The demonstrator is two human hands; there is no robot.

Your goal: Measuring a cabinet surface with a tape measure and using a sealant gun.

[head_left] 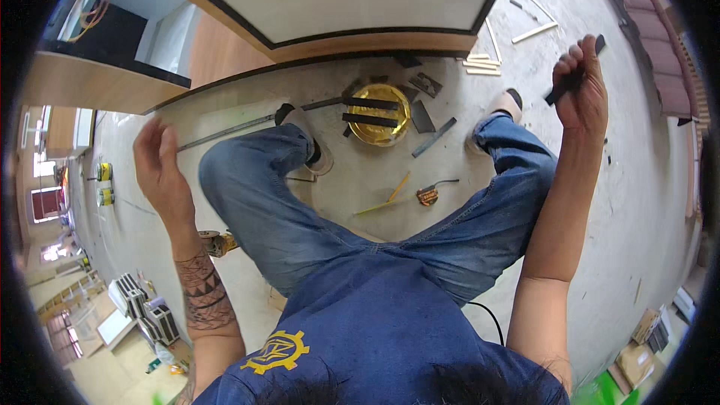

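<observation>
Black strip [565,86] sits in right hand [584,99]; left hand [160,169] well apart.

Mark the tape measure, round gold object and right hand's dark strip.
Tape measure [427,196]: head view, its case.
Round gold object [379,135]: head view, bare lower part.
Dark strip [564,88]: head view, exposed lower end.

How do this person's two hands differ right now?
The left hand appears empty, while the right hand grips a black strip. The left hand is loosely curled; the right hand is closed around its strip. The right hand is also farther forward than the left hand. Both are bare and raised above the floor.
</observation>
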